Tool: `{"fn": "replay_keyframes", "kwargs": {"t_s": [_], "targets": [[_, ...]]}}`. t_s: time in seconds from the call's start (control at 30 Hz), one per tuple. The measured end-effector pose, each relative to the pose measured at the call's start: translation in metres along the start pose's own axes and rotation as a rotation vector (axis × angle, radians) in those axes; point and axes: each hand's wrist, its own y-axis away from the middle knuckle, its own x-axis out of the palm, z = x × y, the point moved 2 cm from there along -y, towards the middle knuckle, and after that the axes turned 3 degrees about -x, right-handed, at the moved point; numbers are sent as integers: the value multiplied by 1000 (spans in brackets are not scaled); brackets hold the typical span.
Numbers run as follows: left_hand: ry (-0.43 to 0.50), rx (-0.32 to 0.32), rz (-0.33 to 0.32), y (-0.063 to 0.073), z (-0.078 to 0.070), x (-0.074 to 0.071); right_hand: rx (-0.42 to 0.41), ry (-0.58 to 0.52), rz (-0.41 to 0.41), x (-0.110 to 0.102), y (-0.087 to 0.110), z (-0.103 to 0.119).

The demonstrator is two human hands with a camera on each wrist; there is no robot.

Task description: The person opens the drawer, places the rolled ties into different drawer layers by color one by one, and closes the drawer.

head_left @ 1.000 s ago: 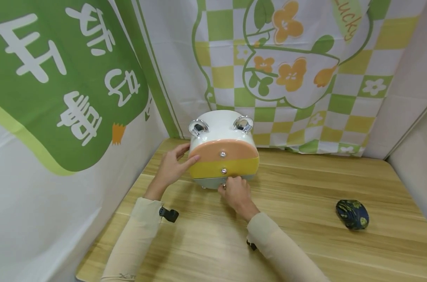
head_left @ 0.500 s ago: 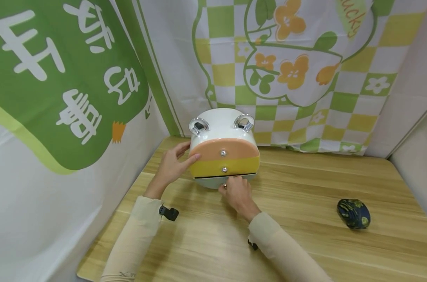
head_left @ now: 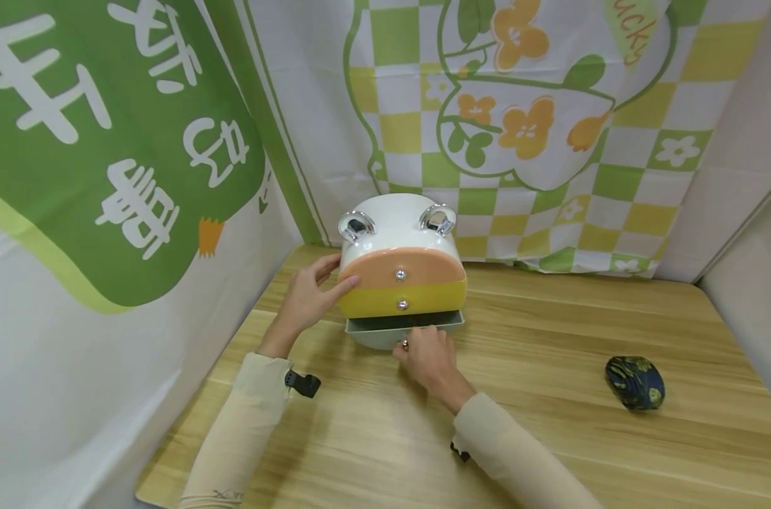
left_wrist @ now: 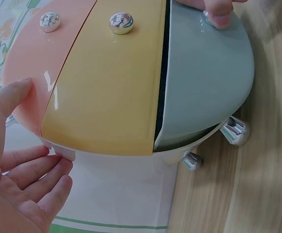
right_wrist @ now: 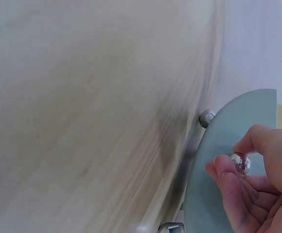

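Note:
A small white drawer box with a rounded top stands on the table, its fronts orange, yellow and grey-green. My right hand pinches the silver knob of the bottom grey-green drawer between thumb and fingers. This drawer is pulled partly out, with a dark gap behind its front. My left hand rests on the box's left side. In the left wrist view its thumb touches the edge of the orange drawer, while its fingers lie loosely extended by the white side. The yellow drawer is closed.
Two silver rings stick up from the box's top, and short silver feet are under it. A dark patterned computer mouse lies at right on the wooden table. Printed cloth hangs behind.
My right hand has drawn the bottom drawer outward towards me, widening a thin dark line into an open gap. The left hand has stayed against the box.

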Motion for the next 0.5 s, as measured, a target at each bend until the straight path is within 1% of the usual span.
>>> {"fn": "replay_keyframes", "kwargs": {"t_s": [0.13, 0.33, 0.5], "targets": [[-2, 4, -4, -1, 1, 1, 5, -11, 25, -2, 7, 2], [-4, 9, -7, -2, 3, 1, -6, -5, 14, -5, 16, 4], [-2, 2, -8, -2, 2, 1, -14, -32, 26, -8, 25, 7]]}}
